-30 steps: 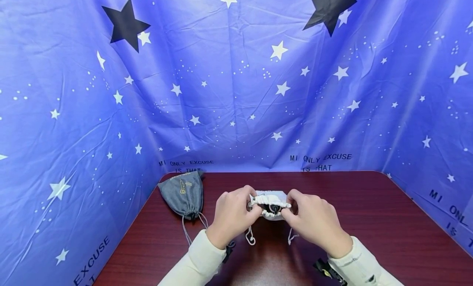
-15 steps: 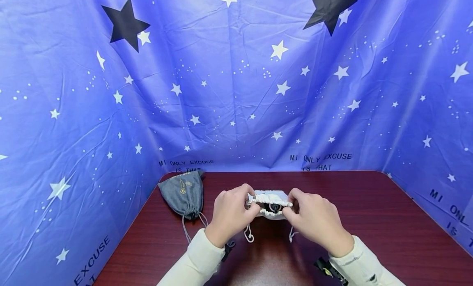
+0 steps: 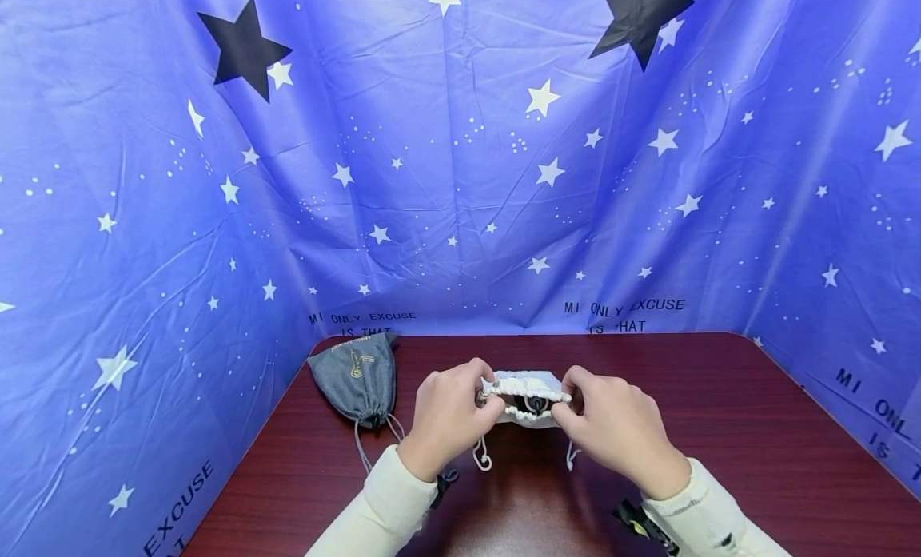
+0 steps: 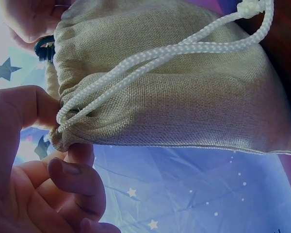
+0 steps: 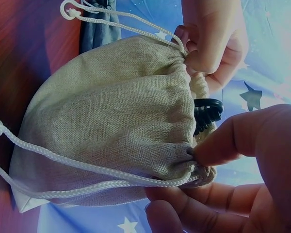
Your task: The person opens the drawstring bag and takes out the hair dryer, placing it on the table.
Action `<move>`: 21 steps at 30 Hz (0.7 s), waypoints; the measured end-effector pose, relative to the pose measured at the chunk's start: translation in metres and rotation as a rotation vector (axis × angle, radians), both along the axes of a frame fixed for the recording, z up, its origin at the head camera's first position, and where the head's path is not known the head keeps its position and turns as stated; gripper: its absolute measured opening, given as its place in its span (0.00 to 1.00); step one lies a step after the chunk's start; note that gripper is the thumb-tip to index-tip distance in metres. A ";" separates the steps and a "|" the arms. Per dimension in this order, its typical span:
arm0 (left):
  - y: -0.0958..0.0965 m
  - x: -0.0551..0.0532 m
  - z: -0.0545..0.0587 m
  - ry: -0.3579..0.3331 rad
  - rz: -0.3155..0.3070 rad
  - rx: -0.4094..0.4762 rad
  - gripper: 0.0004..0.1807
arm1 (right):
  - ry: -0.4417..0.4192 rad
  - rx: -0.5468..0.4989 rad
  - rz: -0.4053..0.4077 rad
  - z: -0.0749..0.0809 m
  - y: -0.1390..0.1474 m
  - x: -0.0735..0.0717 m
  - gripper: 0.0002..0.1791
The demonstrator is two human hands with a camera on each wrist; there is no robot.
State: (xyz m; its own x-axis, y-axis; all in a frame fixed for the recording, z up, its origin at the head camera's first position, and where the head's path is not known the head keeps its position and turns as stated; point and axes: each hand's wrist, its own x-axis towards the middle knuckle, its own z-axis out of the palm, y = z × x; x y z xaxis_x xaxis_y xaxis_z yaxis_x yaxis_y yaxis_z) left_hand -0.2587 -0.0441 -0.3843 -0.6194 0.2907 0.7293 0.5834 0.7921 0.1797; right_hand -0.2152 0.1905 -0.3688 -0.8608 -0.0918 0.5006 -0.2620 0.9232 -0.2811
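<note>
Both your left hand (image 3: pixel 449 413) and right hand (image 3: pixel 612 417) pinched a beige drawstring bag (image 5: pixel 106 109) by its gathered rim, mouth parted between them above the worktop (image 3: pixel 719 413), black item (image 5: pixel 208 115) showing inside, white cords (image 4: pixel 208 47) hanging, grey pouch (image 3: pixel 360 381) lying leftward.

Head camera looks forward and down from well back, the pale bag (image 3: pixel 528 385) low, right of centre — the wrist cameras face it close-up, sharing its mouth (image 5: pixel 185 92): frame left for left wrist, right of centre for right
</note>
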 end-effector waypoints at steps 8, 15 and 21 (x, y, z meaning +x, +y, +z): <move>-0.002 -0.002 0.000 0.016 0.000 0.011 0.10 | -0.018 -0.003 -0.005 0.000 0.001 -0.001 0.08; -0.002 -0.001 0.001 0.013 0.002 0.011 0.10 | -0.021 0.002 -0.004 -0.001 0.002 -0.001 0.08; -0.003 -0.003 0.001 0.030 -0.001 0.012 0.10 | -0.022 0.001 -0.005 0.001 0.002 -0.001 0.08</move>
State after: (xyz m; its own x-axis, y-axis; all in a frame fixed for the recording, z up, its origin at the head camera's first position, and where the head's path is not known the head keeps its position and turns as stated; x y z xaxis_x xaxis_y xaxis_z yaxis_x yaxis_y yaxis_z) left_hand -0.2612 -0.0470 -0.3836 -0.5969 0.2825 0.7509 0.5895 0.7893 0.1717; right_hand -0.2161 0.1927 -0.3679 -0.8719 -0.0880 0.4817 -0.2514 0.9246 -0.2862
